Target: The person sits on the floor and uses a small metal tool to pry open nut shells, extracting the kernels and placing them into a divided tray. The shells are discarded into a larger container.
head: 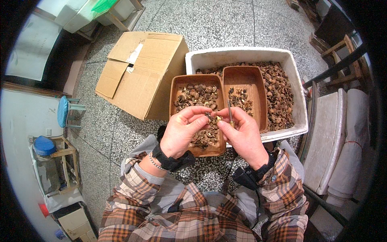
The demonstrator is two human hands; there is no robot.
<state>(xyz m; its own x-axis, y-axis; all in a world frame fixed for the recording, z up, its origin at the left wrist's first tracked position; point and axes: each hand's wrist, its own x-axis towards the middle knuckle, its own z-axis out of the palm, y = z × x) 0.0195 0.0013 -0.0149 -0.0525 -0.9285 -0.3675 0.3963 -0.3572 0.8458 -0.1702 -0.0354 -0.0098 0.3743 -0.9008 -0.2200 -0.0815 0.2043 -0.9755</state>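
Note:
My left hand (183, 131) pinches a small dark piece of nutshell (208, 115) between thumb and fingertips. In my right hand (242, 132) are a cracked nut piece with pale kernel (219, 119), at the fingertips, and a thin metal pick (230, 111) that points up. Both hands meet over the left brown tray (223, 148), which holds cracked nuts and shell pieces. Beside it, the right brown tray (260, 90) has dark bits and small kernel fragments in it. Under that tray, a white foam box (299, 106) is filled with brown nutshells (279, 96).
A cardboard box (145, 72) stands left of the trays on the speckled floor (205, 21). Farther left are a blue-topped stool (63, 112) and a wooden frame (74, 163). A foam slab (325, 139) and a grey roll (347, 145) lie at the right.

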